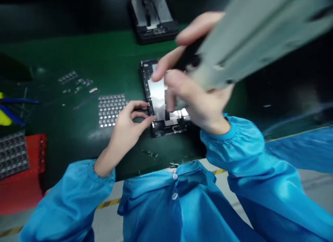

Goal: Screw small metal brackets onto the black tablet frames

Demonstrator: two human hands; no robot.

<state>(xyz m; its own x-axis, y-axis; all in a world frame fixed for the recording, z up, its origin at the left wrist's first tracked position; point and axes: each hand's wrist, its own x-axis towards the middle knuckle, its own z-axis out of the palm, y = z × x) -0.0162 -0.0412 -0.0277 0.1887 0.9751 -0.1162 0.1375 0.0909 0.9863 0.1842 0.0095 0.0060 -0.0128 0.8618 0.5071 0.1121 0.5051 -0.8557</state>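
Device: black open-backed flat device with silvery foil panel [158, 96], lying on green mat [111, 61]; seems rigid, delicate, best held by edges.
Left hand [127, 126]: pinching device's left edge.
Right hand [197, 93]: gripping blurred grey flat panel [260, 30] above it.
Nearby: sheet of small pads [110, 108].

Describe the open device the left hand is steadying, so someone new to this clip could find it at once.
On the green bench mat, look at the centre, just above the blue sleeves. The open device lies flat there, the left hand pinching its lower left corner and the right hand over it. Unlike the similar dark unit at the mat's far edge, it shows a shiny silver panel.
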